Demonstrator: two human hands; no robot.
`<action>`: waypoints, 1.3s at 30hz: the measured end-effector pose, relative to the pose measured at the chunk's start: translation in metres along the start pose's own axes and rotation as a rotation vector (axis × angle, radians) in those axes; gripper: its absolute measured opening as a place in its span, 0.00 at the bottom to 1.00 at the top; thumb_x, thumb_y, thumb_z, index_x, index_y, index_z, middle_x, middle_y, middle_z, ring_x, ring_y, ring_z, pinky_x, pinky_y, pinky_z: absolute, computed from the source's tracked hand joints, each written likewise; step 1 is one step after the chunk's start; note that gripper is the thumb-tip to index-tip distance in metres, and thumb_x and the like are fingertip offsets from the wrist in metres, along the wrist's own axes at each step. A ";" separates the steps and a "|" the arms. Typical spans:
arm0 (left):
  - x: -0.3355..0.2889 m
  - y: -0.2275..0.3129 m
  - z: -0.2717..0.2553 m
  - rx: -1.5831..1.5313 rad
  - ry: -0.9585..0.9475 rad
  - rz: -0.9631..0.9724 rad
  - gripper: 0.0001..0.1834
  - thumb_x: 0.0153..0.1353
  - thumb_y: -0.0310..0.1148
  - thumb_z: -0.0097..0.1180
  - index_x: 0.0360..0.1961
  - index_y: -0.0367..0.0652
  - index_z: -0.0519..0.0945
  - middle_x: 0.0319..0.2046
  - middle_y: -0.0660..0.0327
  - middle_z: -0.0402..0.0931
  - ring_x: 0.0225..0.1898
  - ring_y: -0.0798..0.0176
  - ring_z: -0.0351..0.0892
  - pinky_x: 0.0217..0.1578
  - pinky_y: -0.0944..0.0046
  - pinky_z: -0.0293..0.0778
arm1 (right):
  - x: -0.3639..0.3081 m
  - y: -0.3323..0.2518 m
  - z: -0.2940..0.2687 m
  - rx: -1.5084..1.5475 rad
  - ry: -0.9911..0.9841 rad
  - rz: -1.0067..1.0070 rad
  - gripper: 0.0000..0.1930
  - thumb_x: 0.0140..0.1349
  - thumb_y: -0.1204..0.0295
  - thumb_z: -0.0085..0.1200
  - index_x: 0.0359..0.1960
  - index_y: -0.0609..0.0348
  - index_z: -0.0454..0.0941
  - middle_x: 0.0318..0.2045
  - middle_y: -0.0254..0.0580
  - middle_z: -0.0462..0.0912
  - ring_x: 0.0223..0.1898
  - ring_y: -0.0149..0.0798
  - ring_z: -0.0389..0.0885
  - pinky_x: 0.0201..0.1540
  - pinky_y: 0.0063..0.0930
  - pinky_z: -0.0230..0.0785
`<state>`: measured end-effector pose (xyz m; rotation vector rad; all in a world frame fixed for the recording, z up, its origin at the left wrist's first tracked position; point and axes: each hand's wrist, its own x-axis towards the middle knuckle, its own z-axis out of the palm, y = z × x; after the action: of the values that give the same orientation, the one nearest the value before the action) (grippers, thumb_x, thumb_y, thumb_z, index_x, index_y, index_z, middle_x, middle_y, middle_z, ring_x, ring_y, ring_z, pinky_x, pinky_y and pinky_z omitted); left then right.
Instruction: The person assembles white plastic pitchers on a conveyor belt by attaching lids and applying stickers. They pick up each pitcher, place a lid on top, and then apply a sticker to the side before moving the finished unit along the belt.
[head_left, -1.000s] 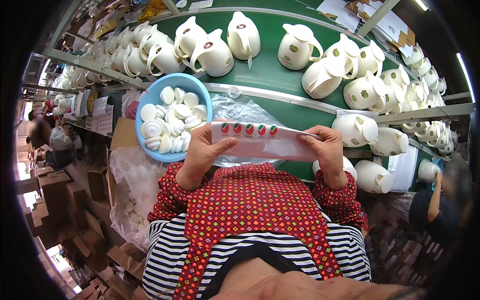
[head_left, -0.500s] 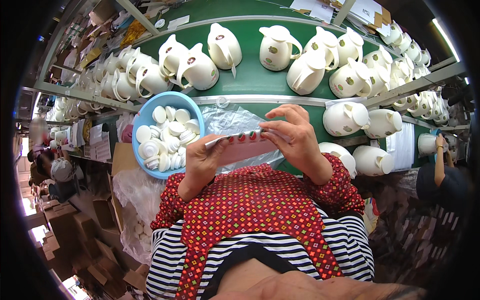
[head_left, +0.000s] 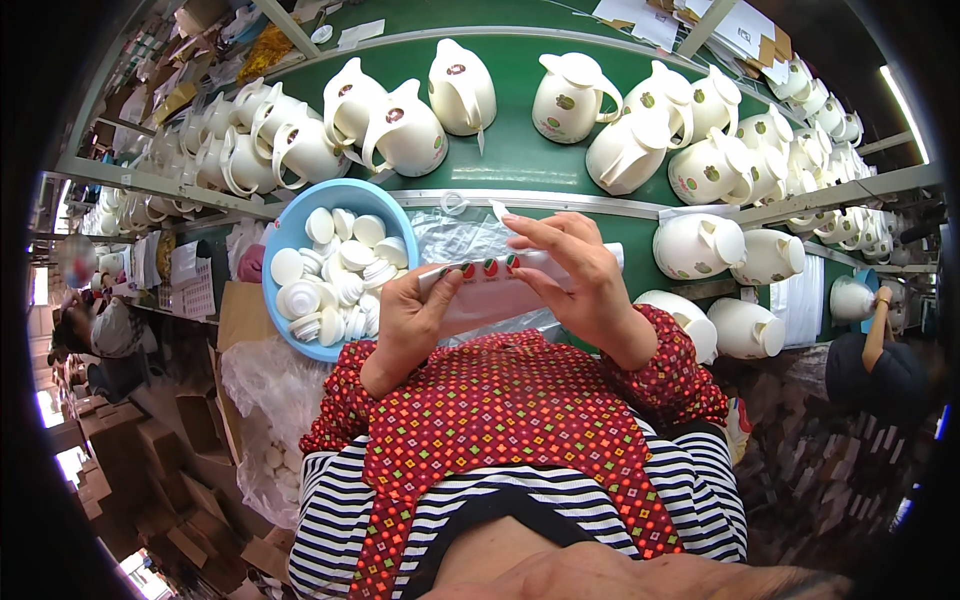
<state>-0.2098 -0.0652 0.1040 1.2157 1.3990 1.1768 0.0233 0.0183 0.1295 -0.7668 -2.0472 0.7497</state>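
A white sheet (head_left: pixel 493 304), folded or rolled along its upper edge, is stretched between my hands above my lap. A row of several round red and green stickers (head_left: pixel 490 268) shows along that edge. My left hand (head_left: pixel 408 325) pinches the sheet's left end between thumb and fingers. My right hand (head_left: pixel 592 285) grips it farther right, the thumb beside the last sticker in the row. At the raised index fingertip of that hand is a small white piece (head_left: pixel 499 210), perhaps a peeled label. The right fingers partly cover the sheet.
A blue basin (head_left: pixel 279 232) of white round lids stands left of my hands. Cream jugs (head_left: pixel 408 135) line the green bench (head_left: pixel 515 160) ahead, with more jugs (head_left: pixel 700 248) at right. Clear plastic bags (head_left: pixel 262 392) lie at left. A co-worker (head_left: pixel 880 370) handles a jug far right.
The sheet has tilted, showing more of its right part behind my right hand. A small white piece now shows at my right index fingertip. The view has shifted slightly.
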 end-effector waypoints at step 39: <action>0.070 -0.065 0.029 0.025 0.026 -0.116 0.24 0.82 0.42 0.48 0.38 0.30 0.84 0.23 0.66 0.77 0.29 0.76 0.70 0.28 0.65 0.68 | 0.018 0.045 0.040 0.354 0.067 -0.003 0.46 0.56 0.95 0.61 0.76 0.52 0.62 0.79 0.61 0.49 0.67 0.55 0.77 0.51 0.34 0.88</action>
<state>-0.1961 0.0037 0.0323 1.1245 1.4875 1.1018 -0.0074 0.0506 0.0858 -0.5773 -1.7883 1.0352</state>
